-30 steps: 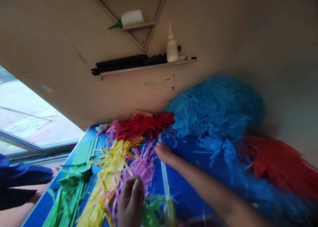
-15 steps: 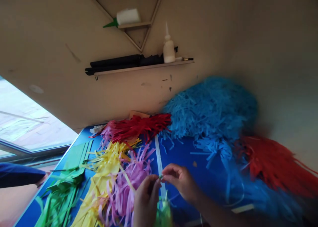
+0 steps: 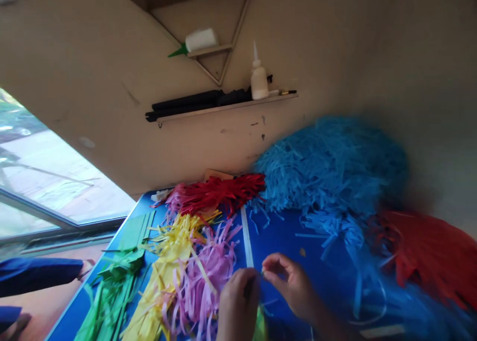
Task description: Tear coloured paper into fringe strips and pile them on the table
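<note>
Just above the front middle of the blue table (image 3: 278,236), my left hand (image 3: 238,301) is closed in a pinch, its fingertips partly turned from view. My right hand (image 3: 290,284) faces it, thumb and forefinger pressed together. A tiny greenish bit shows at the right fingertips, too small to name. Below my hands is a yellow-green bundle (image 3: 260,326), mostly hidden by the left wrist. Pink-purple fringed paper strips (image 3: 206,276) lie just left of my left hand, with yellow strips (image 3: 160,276) and green strips (image 3: 119,281) further left.
Red fringed paper (image 3: 223,192) lies at the table's back edge. A big blue fringed heap (image 3: 331,167) stands back right, beside another red bundle (image 3: 428,256). A wall shelf (image 3: 231,107) carries a glue bottle (image 3: 260,81). A person's blue-clad limb (image 3: 40,275) shows at left.
My view has shifted, so the table and shelf sit further right. My hands, which met at the fingertips around a small green bit, are now slightly apart, both still pinched.
</note>
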`<state>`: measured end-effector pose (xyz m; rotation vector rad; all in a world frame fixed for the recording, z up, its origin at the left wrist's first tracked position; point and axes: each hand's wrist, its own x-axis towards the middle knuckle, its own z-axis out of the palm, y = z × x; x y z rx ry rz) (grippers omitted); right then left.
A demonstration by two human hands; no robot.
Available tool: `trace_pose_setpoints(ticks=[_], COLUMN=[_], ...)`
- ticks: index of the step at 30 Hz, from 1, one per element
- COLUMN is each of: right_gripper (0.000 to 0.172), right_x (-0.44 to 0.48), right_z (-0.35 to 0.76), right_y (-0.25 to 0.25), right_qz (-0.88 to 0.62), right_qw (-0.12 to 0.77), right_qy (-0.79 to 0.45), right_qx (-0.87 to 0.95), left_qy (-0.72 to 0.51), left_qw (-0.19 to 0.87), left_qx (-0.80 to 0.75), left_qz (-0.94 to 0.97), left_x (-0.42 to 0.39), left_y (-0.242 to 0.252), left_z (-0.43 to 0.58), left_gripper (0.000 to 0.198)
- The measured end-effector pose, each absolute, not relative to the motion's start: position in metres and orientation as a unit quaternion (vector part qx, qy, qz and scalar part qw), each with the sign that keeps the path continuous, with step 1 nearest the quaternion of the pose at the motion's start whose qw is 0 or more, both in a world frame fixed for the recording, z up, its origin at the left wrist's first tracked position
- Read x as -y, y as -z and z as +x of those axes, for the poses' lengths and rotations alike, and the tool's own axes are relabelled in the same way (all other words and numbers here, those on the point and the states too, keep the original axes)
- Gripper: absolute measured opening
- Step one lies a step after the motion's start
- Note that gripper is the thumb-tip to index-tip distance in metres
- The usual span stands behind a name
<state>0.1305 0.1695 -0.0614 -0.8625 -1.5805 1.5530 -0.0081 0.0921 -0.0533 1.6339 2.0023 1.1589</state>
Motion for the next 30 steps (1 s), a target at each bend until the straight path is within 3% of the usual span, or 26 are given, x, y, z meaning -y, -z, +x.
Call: trace_pose_setpoints(ticks=[10, 18, 23, 30], right_gripper=[0.017, 0.029, 0.030, 0.026], right_x=[-0.167, -0.174, -0.174, -0.177], right_z=[0.148, 0.156, 0.157, 0.163], right_y=[0.074, 0.074, 0.076, 0.084], right_qz=[-0.344, -0.351, -0.352, -0.374], right_qw=[0.383, 0.338, 0.338, 0.321], right_qy=[-0.489, -0.567, -0.512, -0.483], right_qx=[0.704, 0.664, 0.707, 0.724], left_qy=[-0.367, -0.389, -0.387, -0.401], left_qw=[0.165, 0.187, 0.174, 0.166], left_qx=[-0.712, -0.693, -0.701, -0.709], left_qz=[0.575, 0.577, 0.573, 0.556], left_x=[-0.088, -0.086, -0.084, -0.077], left_y=[0.046, 0.053, 0.072, 0.067], left_z=[0.005, 0.000, 0.000, 0.003], left_gripper=[0.010, 0.011, 0.036, 0.005])
